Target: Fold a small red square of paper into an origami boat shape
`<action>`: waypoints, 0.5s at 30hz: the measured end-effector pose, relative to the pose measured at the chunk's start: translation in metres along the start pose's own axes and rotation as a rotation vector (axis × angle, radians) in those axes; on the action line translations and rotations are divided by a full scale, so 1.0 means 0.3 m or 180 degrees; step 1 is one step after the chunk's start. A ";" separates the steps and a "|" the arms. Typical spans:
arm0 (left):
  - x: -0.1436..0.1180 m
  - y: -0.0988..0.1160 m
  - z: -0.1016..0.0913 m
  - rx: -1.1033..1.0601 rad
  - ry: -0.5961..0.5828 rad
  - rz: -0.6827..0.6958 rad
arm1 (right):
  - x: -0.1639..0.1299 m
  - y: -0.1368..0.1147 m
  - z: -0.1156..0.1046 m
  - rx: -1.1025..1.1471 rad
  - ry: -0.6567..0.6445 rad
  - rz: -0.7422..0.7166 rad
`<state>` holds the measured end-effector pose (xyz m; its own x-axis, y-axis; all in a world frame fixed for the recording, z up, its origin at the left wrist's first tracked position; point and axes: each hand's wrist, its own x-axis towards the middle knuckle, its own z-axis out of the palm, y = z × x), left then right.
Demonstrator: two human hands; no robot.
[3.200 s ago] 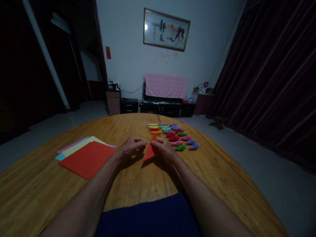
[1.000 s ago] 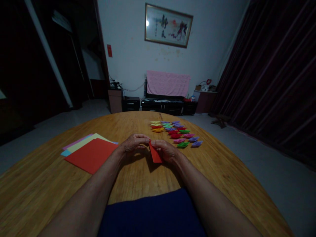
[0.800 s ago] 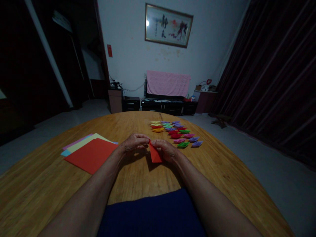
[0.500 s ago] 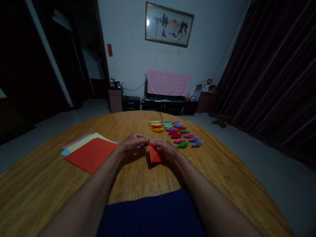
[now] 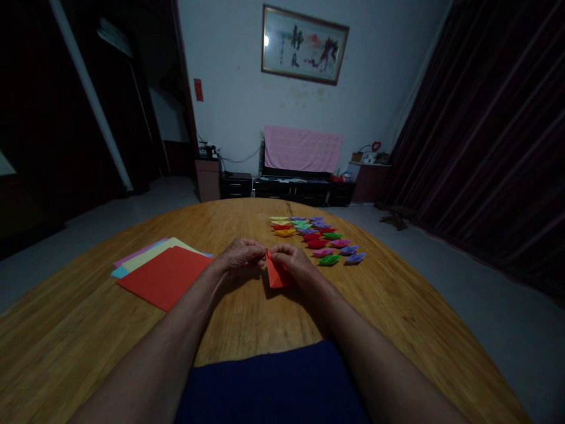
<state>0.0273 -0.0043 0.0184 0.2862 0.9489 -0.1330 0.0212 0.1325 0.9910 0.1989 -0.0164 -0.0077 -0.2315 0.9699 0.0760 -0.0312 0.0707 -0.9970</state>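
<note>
A folded piece of red paper (image 5: 277, 277) is held just above the wooden table, between my two hands. My left hand (image 5: 242, 254) pinches its upper left corner with thumb and fingertips. Closed on the paper's upper right side is my right hand (image 5: 293, 260), its fingers covering part of the folds. To the left lies a fanned stack of coloured paper sheets, with a red sheet (image 5: 165, 277) on top and a yellow sheet (image 5: 145, 256) showing behind it. Beyond my right hand, several folded paper boats (image 5: 316, 242) in many colours stand in rows.
The round wooden table (image 5: 247, 335) fills the foreground, its edge curving away on both sides. Past it stand a low black cabinet (image 5: 278, 188) and a screen draped with a pink cloth (image 5: 302, 148). A dark curtain (image 5: 477, 129) hangs at the right.
My right thumb and fingers have shifted slightly over the top of the red paper. My left hand keeps its pinch, and the view has moved a little.
</note>
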 end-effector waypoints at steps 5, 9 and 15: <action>0.008 -0.010 0.000 -0.0074 0.0027 -0.0080 | -0.002 0.001 0.041 -0.0665 0.0501 -0.0238; 0.006 -0.019 0.012 -0.0158 0.0010 -0.0047 | -0.002 0.008 0.045 -0.1381 0.0643 -0.0566; -0.006 -0.038 0.030 -0.0213 -0.0024 0.0155 | 0.003 0.019 0.036 -0.2081 0.0835 -0.1111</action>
<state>0.0353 -0.0100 0.0076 0.2926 0.9525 -0.0843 -0.0571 0.1054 0.9928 0.1881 -0.0178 -0.0131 -0.0738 0.8839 0.4618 0.5374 0.4253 -0.7282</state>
